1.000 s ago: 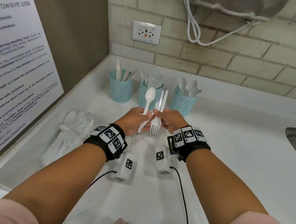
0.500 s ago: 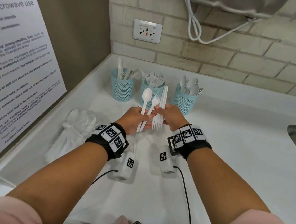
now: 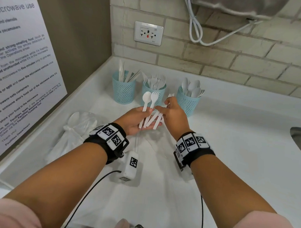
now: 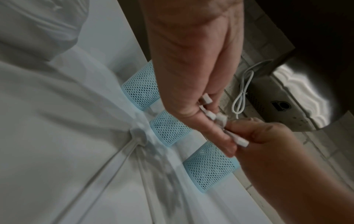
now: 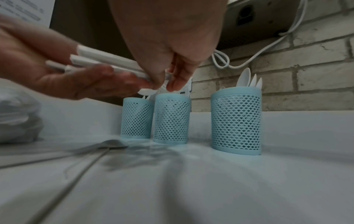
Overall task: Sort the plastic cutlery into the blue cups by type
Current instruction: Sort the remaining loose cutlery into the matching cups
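On the white counter [image 3: 233, 158] by the brick wall, three blue cups [image 3: 123, 91] are lined up. A mixed bundle [image 3: 148, 113] is gripped in the left hand [image 3: 136, 119]; one fork [image 3: 170, 95] is pinched by the right hand [image 3: 173, 116]. It should be drawn out singly, then dropped into the middle cup [image 3: 153, 92].

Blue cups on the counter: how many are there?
3, in a row near the brick wall: the left blue cup holds knives, the middle blue cup, partly behind the held cutlery, holds forks, and the right blue cup holds spoons. None seems hidden.
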Demonstrator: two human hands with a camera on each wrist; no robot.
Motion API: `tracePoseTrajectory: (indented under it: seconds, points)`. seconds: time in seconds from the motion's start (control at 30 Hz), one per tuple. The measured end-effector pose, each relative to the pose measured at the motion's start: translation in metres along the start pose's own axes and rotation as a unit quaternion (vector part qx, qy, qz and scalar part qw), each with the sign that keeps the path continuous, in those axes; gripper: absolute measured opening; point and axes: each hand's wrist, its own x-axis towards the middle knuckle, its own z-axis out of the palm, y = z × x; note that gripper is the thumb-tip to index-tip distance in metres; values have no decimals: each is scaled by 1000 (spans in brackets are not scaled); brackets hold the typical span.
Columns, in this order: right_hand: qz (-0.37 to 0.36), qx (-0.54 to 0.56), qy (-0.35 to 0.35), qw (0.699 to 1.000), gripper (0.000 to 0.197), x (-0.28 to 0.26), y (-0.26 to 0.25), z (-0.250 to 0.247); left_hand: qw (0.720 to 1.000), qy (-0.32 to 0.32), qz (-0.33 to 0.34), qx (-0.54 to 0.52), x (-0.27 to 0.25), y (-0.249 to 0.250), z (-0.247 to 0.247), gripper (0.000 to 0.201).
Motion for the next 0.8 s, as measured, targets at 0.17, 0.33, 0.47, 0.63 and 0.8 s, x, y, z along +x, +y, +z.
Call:
tracePoseTrajectory:
  seconds: [0.17,0.33,0.47,0.63,0.8]
  points:
    - [-6,7,20,1000,21,-4,-6,2,999,-32,-7,22,-2,-3,3,25]
    - [-42,-45,24,998,19,2,-1,4,1000,-4,3,24,1,-8,1,45]
    - [-140,-180,66,971,50,7,12,3,999,12,18,28,3,-7,-4,33]
    - [75,127,103,984,59,12,0,-2,997,37,18,69,5,-10,-11,24]
    - [206,242,-22,948,40,16,-2,-2,992,43,18,114,4,-14,-8,30]
